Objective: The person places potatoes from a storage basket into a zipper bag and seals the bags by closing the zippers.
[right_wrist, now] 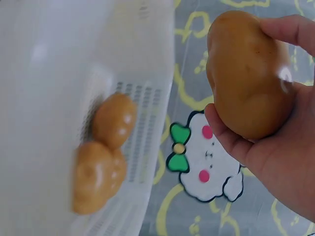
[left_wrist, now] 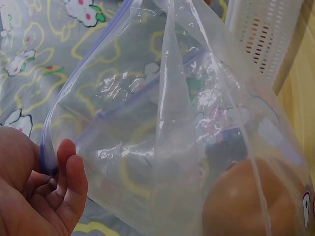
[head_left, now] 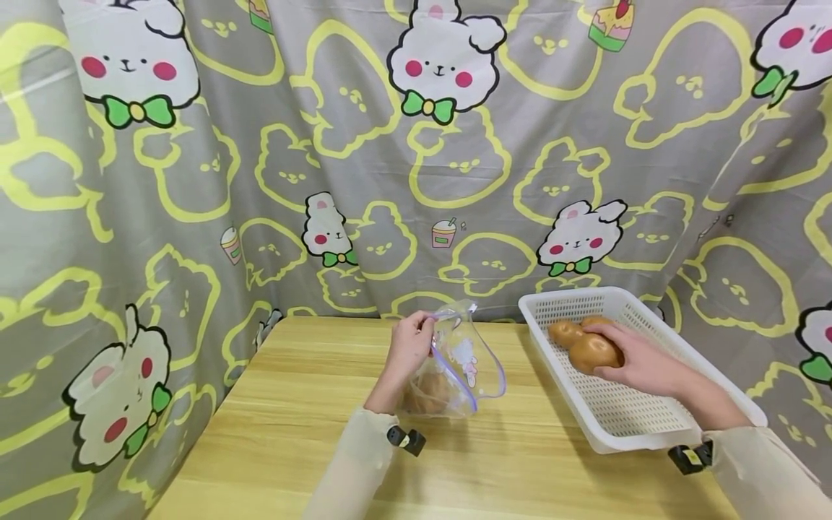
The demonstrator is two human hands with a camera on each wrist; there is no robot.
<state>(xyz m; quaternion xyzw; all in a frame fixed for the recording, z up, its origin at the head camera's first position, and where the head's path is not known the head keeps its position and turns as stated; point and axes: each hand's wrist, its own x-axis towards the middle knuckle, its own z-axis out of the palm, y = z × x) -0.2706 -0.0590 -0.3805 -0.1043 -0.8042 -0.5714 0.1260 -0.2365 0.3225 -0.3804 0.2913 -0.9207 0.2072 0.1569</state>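
The left hand (head_left: 411, 345) pinched the bag (head_left: 464, 357) on the bench (head_left: 312, 404); the right hand (head_left: 643, 357) gripped a potato (right_wrist: 246, 73) over the basket (head_left: 640, 440). Spreading the bag wide and keeping the smooth potato firmly held seemed wise

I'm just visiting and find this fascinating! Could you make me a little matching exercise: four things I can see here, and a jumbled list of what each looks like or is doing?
Things:
1. Left hand
2. Right hand
3. Bag
4. Basket

Descriptions:
A. White, with rows of small holes
B. Gripping a brown potato
C. See-through, with purple edging
D. Holding the bag near its opening

Right pairs: 1-D, 2-B, 3-C, 4-A
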